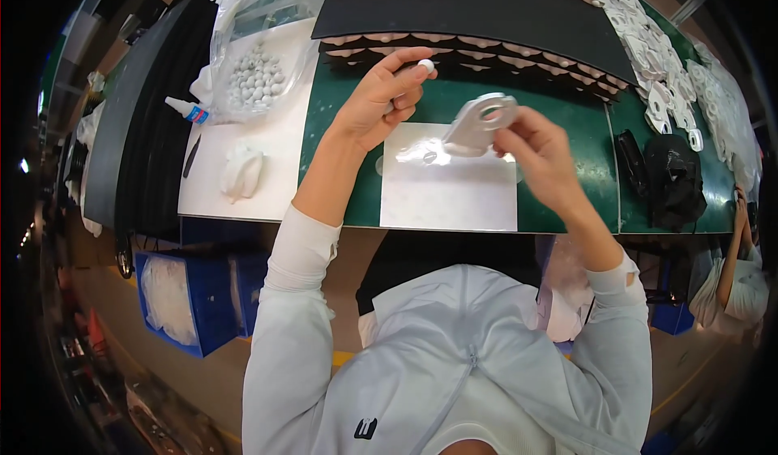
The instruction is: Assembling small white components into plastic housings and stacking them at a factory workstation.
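My left hand (374, 102) is raised over the green table, pinching a small white ball (426, 66) between thumb and fingertips. To its right, my right hand (541, 153) grips a flat white plastic piece (470, 133) by one edge. That piece has a rounded end with an oval hole and is held tilted, apart from the ball. Below both hands lies a white sheet (450, 192) with glare on its surface.
An open clear bag of white balls (258, 82), a glue bottle (193, 112) and a crumpled white cloth (241, 171) lie at left. Black boards (478, 13) bearing white pieces stand ahead. More white pieces (660, 90) and a black bundle (677, 181) are at right, near another person's arm (729, 248).
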`<control>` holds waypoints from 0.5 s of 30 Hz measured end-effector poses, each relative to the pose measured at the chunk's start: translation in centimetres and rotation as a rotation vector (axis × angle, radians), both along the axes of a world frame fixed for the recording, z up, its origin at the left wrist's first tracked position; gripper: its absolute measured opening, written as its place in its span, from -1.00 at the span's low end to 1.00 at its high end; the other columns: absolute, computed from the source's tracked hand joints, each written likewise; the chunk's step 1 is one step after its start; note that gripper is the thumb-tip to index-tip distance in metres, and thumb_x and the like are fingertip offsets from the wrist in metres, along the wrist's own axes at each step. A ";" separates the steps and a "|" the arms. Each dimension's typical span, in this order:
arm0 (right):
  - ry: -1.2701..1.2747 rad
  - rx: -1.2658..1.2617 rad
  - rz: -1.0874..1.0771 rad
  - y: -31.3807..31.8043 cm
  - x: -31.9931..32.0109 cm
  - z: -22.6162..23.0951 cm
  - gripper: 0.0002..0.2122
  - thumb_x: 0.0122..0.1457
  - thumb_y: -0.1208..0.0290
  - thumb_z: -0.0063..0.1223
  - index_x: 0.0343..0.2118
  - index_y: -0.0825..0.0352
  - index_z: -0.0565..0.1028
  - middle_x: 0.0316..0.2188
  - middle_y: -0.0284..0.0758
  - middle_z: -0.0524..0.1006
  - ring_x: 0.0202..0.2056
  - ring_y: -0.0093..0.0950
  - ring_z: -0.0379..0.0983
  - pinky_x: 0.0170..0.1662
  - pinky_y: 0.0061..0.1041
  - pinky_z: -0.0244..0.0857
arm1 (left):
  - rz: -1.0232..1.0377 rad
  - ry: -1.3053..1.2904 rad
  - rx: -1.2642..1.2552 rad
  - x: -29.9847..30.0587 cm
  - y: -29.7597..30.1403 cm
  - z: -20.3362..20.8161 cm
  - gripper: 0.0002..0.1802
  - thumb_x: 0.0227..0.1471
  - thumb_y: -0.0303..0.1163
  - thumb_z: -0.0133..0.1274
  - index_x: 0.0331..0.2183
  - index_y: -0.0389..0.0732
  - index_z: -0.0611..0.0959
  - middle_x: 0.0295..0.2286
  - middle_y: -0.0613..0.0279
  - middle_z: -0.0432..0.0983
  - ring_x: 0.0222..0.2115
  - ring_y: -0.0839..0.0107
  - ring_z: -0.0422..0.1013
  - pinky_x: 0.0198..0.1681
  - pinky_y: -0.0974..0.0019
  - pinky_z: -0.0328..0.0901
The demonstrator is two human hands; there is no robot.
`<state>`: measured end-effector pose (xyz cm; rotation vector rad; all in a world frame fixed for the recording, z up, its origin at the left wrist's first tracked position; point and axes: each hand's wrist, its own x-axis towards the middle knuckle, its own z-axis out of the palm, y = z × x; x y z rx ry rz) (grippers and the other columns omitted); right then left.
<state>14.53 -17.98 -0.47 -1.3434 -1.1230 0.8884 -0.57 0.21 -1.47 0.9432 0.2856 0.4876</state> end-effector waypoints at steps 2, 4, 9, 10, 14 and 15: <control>-0.017 -0.027 0.010 1.1 -1.6 -1.1 -0.85 0.13 0.53 -0.10 -0.23 0.38 0.41 -0.43 -0.44 0.45 -0.39 -0.70 0.32 -0.29 -0.69 0.23 | -0.002 -0.016 0.010 0.0 0.2 -0.6 -0.73 -0.04 -0.42 0.07 -0.23 -0.23 0.48 -0.42 0.30 0.43 -0.69 0.75 0.08 -0.73 0.68 -0.06; -0.037 -0.055 0.017 1.7 -2.4 -2.1 -0.86 0.14 0.52 -0.11 -0.24 0.38 0.39 -0.40 -0.44 0.44 -0.37 -0.71 0.32 -0.28 -0.70 0.22 | 0.011 -0.018 0.001 -0.1 0.3 -0.8 -0.77 -0.04 -0.40 0.09 -0.29 -0.23 0.50 -0.40 0.28 0.45 -0.70 0.75 0.08 -0.74 0.68 -0.05; -0.112 -0.079 0.016 2.3 -3.1 -2.9 -0.86 0.16 0.48 -0.11 -0.25 0.38 0.37 -0.37 -0.43 0.44 -0.34 -0.71 0.31 -0.28 -0.71 0.22 | 0.010 -0.005 -0.050 -0.2 0.2 -0.7 -0.74 0.02 -0.29 0.03 -0.26 -0.23 0.49 -0.34 0.26 0.44 -0.68 0.75 0.07 -0.74 0.71 -0.06; -0.112 -0.080 0.017 2.3 -3.1 -2.9 -0.86 0.16 0.48 -0.11 -0.25 0.38 0.37 -0.37 -0.43 0.44 -0.34 -0.71 0.31 -0.28 -0.71 0.22 | 0.011 -0.006 -0.052 -0.2 0.2 -0.6 -0.74 0.02 -0.29 0.03 -0.26 -0.23 0.49 -0.34 0.26 0.44 -0.68 0.75 0.07 -0.74 0.71 -0.06; -0.165 -0.094 0.020 2.2 -3.2 -2.7 -0.88 0.16 0.49 -0.11 -0.26 0.38 0.37 -0.38 -0.42 0.44 -0.35 -0.71 0.31 -0.28 -0.72 0.22 | 0.009 0.003 -0.039 -0.2 0.3 -0.7 -0.66 0.03 -0.27 0.01 -0.17 -0.27 0.48 -0.31 0.25 0.45 -0.68 0.75 0.07 -0.74 0.72 -0.04; -0.201 -0.088 0.017 2.2 -3.1 -2.7 -0.88 0.16 0.49 -0.11 -0.27 0.38 0.37 -0.39 -0.42 0.44 -0.35 -0.71 0.31 -0.29 -0.73 0.22 | -0.001 0.001 -0.037 -0.2 0.3 -0.8 -0.64 0.03 -0.28 0.00 -0.15 -0.27 0.47 -0.31 0.25 0.45 -0.68 0.76 0.07 -0.74 0.72 -0.03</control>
